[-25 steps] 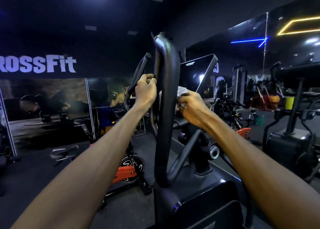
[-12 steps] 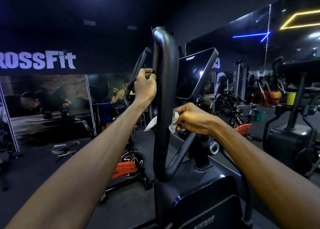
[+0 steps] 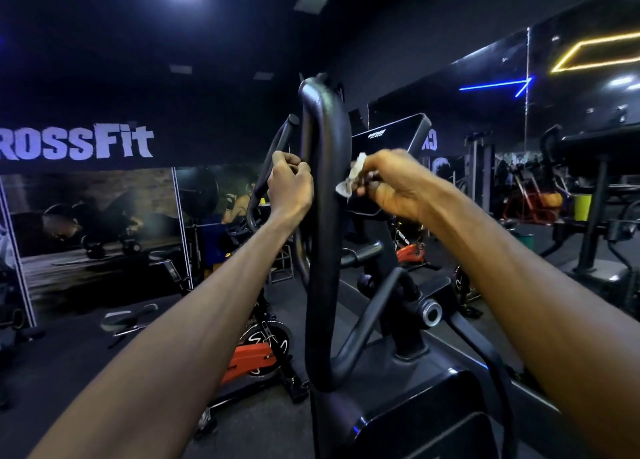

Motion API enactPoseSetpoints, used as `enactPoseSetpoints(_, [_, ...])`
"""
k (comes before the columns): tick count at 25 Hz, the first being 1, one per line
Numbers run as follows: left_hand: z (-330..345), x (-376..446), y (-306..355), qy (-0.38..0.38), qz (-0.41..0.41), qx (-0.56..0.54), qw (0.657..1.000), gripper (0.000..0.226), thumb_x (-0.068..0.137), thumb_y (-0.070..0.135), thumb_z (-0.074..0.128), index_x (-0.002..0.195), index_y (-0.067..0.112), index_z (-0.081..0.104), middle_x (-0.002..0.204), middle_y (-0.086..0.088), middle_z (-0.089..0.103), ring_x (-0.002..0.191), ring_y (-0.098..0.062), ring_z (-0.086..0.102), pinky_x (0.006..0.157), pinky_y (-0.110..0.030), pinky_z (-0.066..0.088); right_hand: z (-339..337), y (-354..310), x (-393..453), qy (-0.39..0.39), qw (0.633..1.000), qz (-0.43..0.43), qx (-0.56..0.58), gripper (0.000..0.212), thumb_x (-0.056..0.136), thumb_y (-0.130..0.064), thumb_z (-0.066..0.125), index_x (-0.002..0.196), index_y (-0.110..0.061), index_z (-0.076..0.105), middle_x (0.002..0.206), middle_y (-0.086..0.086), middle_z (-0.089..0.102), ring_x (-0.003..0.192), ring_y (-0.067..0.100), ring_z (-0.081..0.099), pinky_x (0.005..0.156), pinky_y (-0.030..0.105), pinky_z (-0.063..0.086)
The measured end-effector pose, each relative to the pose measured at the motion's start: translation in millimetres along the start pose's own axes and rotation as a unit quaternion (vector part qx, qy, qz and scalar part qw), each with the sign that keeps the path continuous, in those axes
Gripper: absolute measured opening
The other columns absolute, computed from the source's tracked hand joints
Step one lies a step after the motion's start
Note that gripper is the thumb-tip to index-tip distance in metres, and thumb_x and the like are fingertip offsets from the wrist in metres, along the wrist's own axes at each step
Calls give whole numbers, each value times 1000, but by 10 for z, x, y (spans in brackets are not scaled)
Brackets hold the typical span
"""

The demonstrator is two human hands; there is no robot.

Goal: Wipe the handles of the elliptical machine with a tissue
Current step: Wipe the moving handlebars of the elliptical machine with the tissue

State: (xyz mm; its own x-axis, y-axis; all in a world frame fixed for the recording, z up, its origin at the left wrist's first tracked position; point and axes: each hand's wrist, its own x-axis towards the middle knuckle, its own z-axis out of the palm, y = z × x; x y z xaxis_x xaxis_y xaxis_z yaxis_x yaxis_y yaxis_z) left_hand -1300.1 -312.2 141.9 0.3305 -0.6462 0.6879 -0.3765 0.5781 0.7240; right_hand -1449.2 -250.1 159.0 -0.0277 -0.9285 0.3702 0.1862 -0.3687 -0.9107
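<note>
A thick black looped handle (image 3: 323,216) of the elliptical machine rises straight in front of me. My right hand (image 3: 391,184) pinches a crumpled white tissue (image 3: 351,178) against the right side of that handle, about a third of the way down from its top. My left hand (image 3: 289,184) is closed around a thinner curved black handle (image 3: 277,146) just left of the thick one. The machine's dark console screen (image 3: 391,136) is tilted behind my right hand.
The elliptical's black housing (image 3: 415,417) fills the bottom centre. An orange-and-black spin bike (image 3: 256,351) stands on the dark floor to the left. More bikes and machines (image 3: 588,216) crowd the right side by a mirrored wall. A CrossFit sign (image 3: 76,143) hangs at left.
My right hand has slid the tissue back up the thick handle, from its middle to near the console's height. My left hand keeps its grip on the thin handle.
</note>
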Motion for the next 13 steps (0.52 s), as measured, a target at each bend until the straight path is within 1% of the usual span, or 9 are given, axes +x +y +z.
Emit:
enactPoseSetpoints(1, [-8, 10, 10, 0, 0, 2, 1000, 1, 93, 17, 50, 95, 16, 50, 78, 6, 56, 73, -14, 54, 66, -30, 39, 18, -56, -8, 8, 1000, -10, -14, 18, 83, 14, 45, 74, 2, 55, 63, 15, 51, 45, 19, 50, 41, 26, 37])
enactPoseSetpoints(2, [-19, 19, 20, 0, 0, 5, 1000, 2, 93, 18, 49, 94, 16, 50, 78, 6, 56, 73, -13, 54, 63, -29, 37, 28, -53, -36, 5, 998, -9, -56, 18, 83, 11, 47, 72, -1, 55, 60, 12, 49, 43, 16, 46, 42, 26, 32])
enactPoseSetpoints(4, [-46, 36, 54, -3, 1, 18, 1000, 6, 95, 18, 48, 97, 15, 53, 79, 8, 56, 70, -8, 52, 57, -23, 34, 34, -64, -105, -5, 994, 10, -110, 22, 82, 8, 48, 66, -5, 55, 58, 9, 47, 45, 15, 40, 46, 25, 26])
enactPoseSetpoints(5, [-56, 51, 77, -5, 5, 23, 1000, 8, 95, 19, 48, 99, 14, 54, 79, 9, 56, 69, -5, 50, 55, -22, 33, 46, -133, -91, 5, 995, 8, -101, 24, 82, 9, 46, 65, -5, 54, 59, 10, 48, 47, 15, 40, 47, 27, 27])
enactPoseSetpoints(6, [-57, 76, 107, -7, 10, 23, 1000, 10, 96, 19, 48, 101, 14, 54, 80, 9, 56, 69, -5, 51, 56, -23, 34, 72, -252, -46, 19, 998, -11, -65, 26, 83, 12, 44, 65, -4, 53, 61, 12, 50, 48, 16, 43, 48, 27, 30])
enactPoseSetpoints(8, [-43, 136, 180, -10, 21, 12, 1000, 14, 95, 20, 48, 106, 14, 55, 84, 8, 59, 76, -11, 55, 65, -27, 37, 140, -498, 60, 43, 997, -65, -11, 25, 83, 16, 42, 67, -2, 52, 62, 13, 49, 49, 19, 48, 51, 30, 36])
enactPoseSetpoints(10, [-22, 189, 239, -14, 30, 4, 999, 17, 96, 21, 48, 110, 14, 55, 92, 5, 62, 85, -15, 57, 74, -29, 39, 190, -588, 127, 44, 994, -91, -33, 23, 83, 16, 45, 70, -2, 52, 62, 10, 44, 43, 19, 47, 47, 30, 39])
enactPoseSetpoints(11, [-17, 211, 252, -17, 35, 3, 999, 19, 95, 21, 48, 111, 14, 56, 96, 4, 63, 89, -17, 59, 77, -30, 41, 193, -580, 168, 40, 994, -91, -51, 24, 84, 16, 46, 70, -2, 52, 62, 9, 43, 41, 18, 45, 44, 27, 39])
enactPoseSetpoints(13, [-14, 257, 252, -15, 46, 2, 999, 21, 94, 21, 49, 113, 14, 56, 101, 1, 66, 95, -21, 61, 84, -34, 46, 223, -593, 270, 46, 992, -88, -78, 22, 84, 13, 48, 71, -4, 52, 60, 8, 44, 42, 16, 42, 40, 22, 35])
